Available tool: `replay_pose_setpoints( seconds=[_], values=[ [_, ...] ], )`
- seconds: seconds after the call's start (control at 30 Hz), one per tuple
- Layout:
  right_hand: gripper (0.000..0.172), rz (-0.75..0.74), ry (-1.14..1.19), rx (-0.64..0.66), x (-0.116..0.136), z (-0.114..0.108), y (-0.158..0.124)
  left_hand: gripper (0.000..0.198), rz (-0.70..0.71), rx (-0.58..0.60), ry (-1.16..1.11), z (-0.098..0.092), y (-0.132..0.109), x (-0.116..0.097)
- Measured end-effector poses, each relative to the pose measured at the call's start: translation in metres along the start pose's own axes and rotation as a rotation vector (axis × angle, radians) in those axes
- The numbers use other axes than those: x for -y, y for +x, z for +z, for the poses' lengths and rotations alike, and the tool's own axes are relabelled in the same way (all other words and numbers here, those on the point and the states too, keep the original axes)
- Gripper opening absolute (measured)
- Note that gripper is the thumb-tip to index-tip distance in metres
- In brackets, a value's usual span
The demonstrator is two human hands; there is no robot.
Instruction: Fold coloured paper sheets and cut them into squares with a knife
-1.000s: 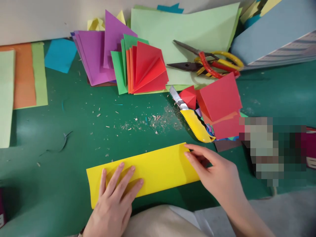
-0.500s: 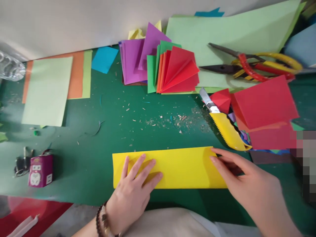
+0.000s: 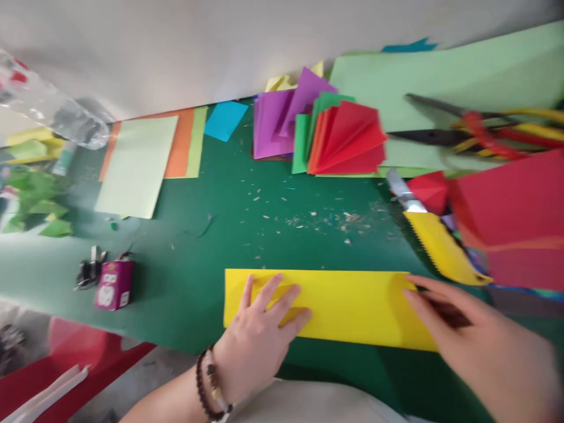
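Observation:
A long strip of yellow paper (image 3: pixel 356 305) lies flat near the front edge of the green table. My left hand (image 3: pixel 259 329) rests on its left part, fingers spread and palm down, with a beaded bracelet at the wrist. At the upper right corner of the strip, my right hand (image 3: pixel 489 346) pinches the paper between thumb and forefinger; its other fingers are partly hidden and slightly blurred. Just beyond that hand lies a yellow-handled utility knife (image 3: pixel 440 244), its metal blade end pointing away from me.
Folded purple papers (image 3: pixel 273 123) and fanned red papers (image 3: pixel 352 138) stand at the back. Pliers and scissors (image 3: pixel 476 132) lie on pale green sheets (image 3: pixel 370 76). Red paper (image 3: pixel 520 200) is at right. A plastic bottle (image 3: pixel 57 106), stacked sheets (image 3: pixel 136 164) and a purple box (image 3: pixel 113 285) occupy the left.
My view has swung to the left, so more of the bottle and some green scraps show. Both hands keep their places on the yellow paper.

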State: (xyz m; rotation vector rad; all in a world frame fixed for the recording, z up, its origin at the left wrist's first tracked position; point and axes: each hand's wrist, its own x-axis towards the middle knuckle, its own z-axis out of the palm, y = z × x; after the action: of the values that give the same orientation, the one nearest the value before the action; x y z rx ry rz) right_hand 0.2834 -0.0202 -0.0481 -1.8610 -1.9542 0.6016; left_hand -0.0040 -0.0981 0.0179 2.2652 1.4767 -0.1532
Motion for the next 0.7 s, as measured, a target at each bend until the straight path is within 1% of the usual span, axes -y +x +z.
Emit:
replay_pose_setpoints(
  seconds=[0.03, 0.07, 0.17, 0.23, 0.27, 0.37, 0.5, 0.7],
  values=[
    [0.041, -0.022, -0.033, 0.021, 0.005, -0.002, 0.002, 0.042, -0.003, -0.016, 0.003, 0.001, 0.000, 0.001],
    [0.041, -0.028, -0.037, 0.002, 0.009, -0.004, 0.004, 0.042, -0.008, -0.040, 0.008, 0.004, 0.000, 0.002],
    [0.032, -0.017, 0.008, 0.020, 0.017, -0.006, 0.010, 0.044, 0.000, -0.151, -0.006, 0.015, 0.003, 0.007],
    [0.028, 0.003, 0.015, 0.039, 0.017, -0.006, 0.013, 0.041, 0.015, -0.254, -0.020, 0.025, 0.006, 0.011],
    [0.026, 0.013, 0.019, 0.049, 0.017, -0.005, 0.013, 0.040, 0.024, -0.283, -0.031, 0.028, 0.008, 0.013],
    [0.024, 0.024, 0.038, 0.055, 0.017, -0.006, 0.013, 0.038, 0.051, -0.317, -0.044, 0.035, 0.010, 0.016],
    [0.023, 0.033, 0.059, 0.062, 0.018, -0.007, 0.013, 0.042, 0.053, -0.308, -0.048, 0.037, 0.009, 0.018],
    [0.020, 0.009, 0.088, 0.039, 0.017, -0.006, 0.013, 0.050, 0.051, -0.164, 0.026, 0.032, 0.007, 0.020]
  ],
)
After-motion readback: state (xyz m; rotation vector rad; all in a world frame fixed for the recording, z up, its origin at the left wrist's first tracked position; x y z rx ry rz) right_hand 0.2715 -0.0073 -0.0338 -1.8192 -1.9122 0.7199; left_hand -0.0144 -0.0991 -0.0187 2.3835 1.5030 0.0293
